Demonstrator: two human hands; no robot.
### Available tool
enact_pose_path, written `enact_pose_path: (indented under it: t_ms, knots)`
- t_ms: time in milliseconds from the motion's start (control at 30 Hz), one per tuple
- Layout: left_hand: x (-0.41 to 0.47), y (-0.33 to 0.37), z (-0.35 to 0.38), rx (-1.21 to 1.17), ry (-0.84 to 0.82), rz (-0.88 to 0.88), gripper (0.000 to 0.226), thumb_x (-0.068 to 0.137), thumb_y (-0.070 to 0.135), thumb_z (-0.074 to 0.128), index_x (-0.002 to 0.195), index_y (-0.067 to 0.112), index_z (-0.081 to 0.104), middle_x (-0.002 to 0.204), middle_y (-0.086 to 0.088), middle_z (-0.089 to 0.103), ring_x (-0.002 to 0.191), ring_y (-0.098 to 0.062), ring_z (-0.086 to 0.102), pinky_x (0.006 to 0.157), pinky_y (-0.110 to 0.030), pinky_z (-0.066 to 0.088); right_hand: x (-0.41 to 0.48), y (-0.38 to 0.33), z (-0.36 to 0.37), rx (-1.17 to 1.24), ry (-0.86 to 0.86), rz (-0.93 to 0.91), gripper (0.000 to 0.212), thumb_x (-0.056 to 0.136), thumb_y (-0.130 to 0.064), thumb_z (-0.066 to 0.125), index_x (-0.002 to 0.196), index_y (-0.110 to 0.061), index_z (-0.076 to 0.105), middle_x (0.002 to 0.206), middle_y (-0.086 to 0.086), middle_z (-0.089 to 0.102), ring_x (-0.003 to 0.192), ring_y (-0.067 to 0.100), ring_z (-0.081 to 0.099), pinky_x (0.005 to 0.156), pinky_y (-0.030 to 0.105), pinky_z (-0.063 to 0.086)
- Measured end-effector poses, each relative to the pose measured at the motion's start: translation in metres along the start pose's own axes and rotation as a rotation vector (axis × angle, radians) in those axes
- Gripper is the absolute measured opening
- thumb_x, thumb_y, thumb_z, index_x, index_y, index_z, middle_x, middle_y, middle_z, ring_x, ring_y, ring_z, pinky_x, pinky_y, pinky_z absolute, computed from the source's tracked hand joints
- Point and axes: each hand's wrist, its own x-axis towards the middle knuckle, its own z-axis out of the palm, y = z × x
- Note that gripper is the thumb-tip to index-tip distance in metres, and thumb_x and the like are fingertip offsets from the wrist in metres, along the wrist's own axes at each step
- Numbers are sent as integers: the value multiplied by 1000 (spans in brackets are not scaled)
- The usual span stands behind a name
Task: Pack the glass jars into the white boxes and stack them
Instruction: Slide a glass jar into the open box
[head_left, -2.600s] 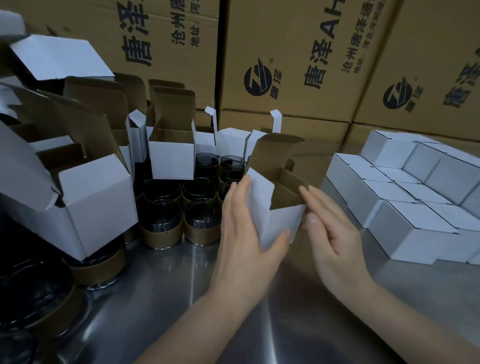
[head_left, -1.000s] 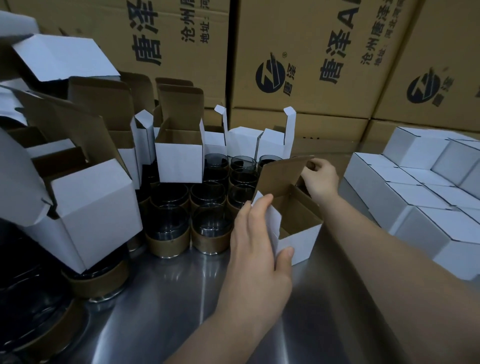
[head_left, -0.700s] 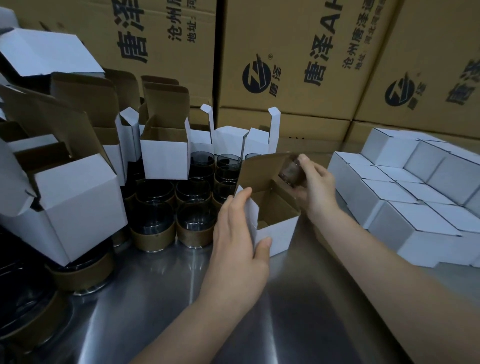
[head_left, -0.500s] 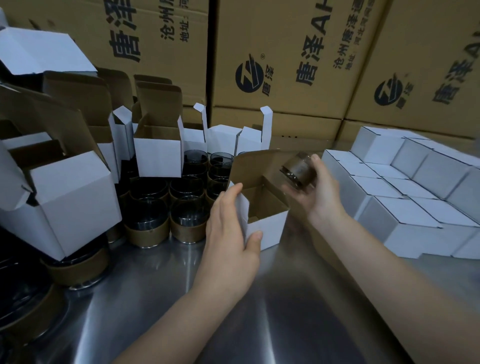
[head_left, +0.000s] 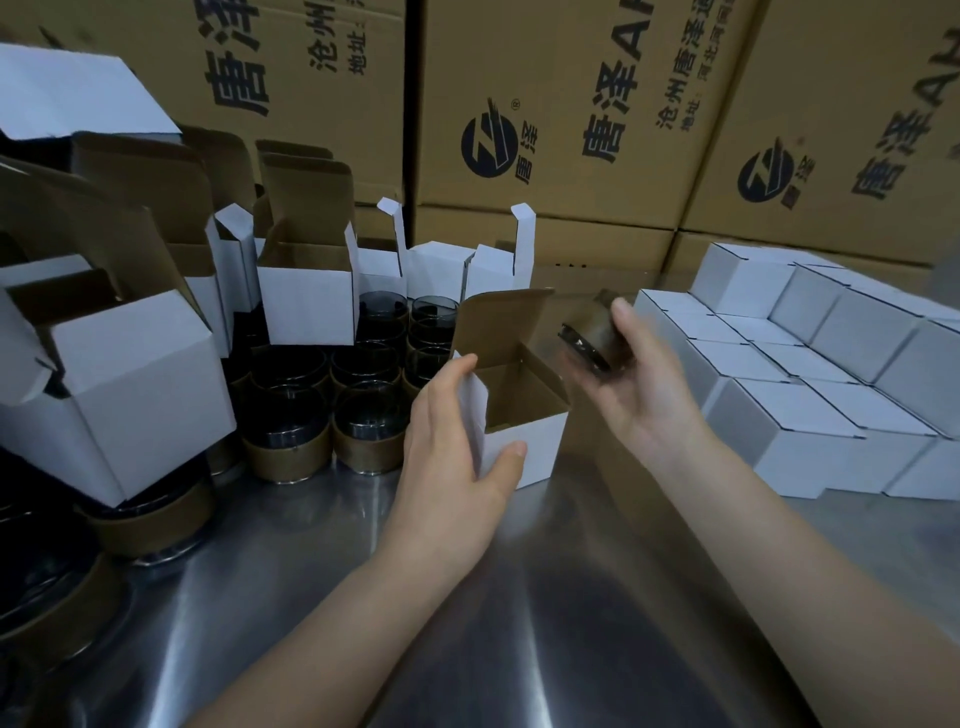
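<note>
Right hand (head_left: 644, 384) gripped the round, brown-sleeved glass jar (head_left: 589, 332), axis tilted, just up-right of the open white cardboard box (head_left: 524, 441). Left hand (head_left: 452, 441) clasped the box's left wall, steadying its upward-facing mouth.

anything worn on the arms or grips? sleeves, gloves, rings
Nothing worn shows. Left arm and right arm are bare to the frame edge, no sleeves. Left grip and right grip are bare too: no gloves, rings or watch in view.
</note>
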Motion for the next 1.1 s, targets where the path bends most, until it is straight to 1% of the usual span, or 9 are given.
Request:
enact_pose_path:
  t_ms: [100,233,333,400,533,667,733,867,1100]
  knots:
    - [0,-1,1,-25,4,0,68,93,28,65,143,41,20,137,25,21,132,8,23,111,-23,25,-8,-12,5,13,-134,-89,7,91,-15,64,95,-11,69,98,8,69,99,25,66,84,43,57]
    - [0,-1,1,-26,-4,7,65,93,31,65,138,48,20,139,25,22,126,12,23,108,-22,26,-20,-31,12,29,-363,-123,5,81,-21,73,84,-18,75,96,2,69,97,22,67,93,48,54]
    - [0,-1,1,-9,-13,15,66,93,31,64,136,52,18,146,21,20,122,15,22,106,-21,27,-27,-40,15,-119,-562,-160,32,68,-39,86,94,-24,77,102,-2,71,104,21,66,96,49,53]
    - [0,-2,1,1,-20,20,70,93,30,64,138,53,15,147,21,20,119,18,20,102,-17,24,-32,-39,20,-259,-641,-183,52,63,-51,84,106,-23,74,108,-2,70,106,20,63,86,37,56]
    - [2,-1,1,-12,-10,11,80,90,29,67,145,52,13,147,13,25,124,9,27,102,-22,26,-41,-31,32,-436,-667,-215,83,63,-50,86,126,-4,57,117,5,66,112,22,60,89,30,50]
    - [3,0,2,-19,13,5,72,85,28,72,139,45,27,134,10,33,128,-3,36,108,-34,38,-48,-25,34,-584,-688,-277,56,68,-24,78,121,-15,60,120,3,65,115,20,61,95,30,47]
    - [3,1,1,-25,16,-2,71,83,28,74,135,46,29,132,9,35,126,-5,39,108,-37,40,-50,-23,35,-639,-669,-295,51,70,-23,75,118,-19,61,120,5,64,113,19,62,95,31,47]
    - [5,1,-1,-54,0,-41,95,82,30,77,149,51,11,145,12,27,136,-8,34,109,-34,36,-54,-27,37,-722,-599,-335,49,70,-29,73,117,-21,62,115,3,65,108,13,64,89,25,50]
    - [4,4,-2,-91,-14,-33,95,84,27,76,144,57,9,146,10,29,136,-11,38,111,-44,40,-50,-35,35,-925,-530,-376,47,72,-16,68,116,-28,59,124,9,59,113,13,61,92,25,51]
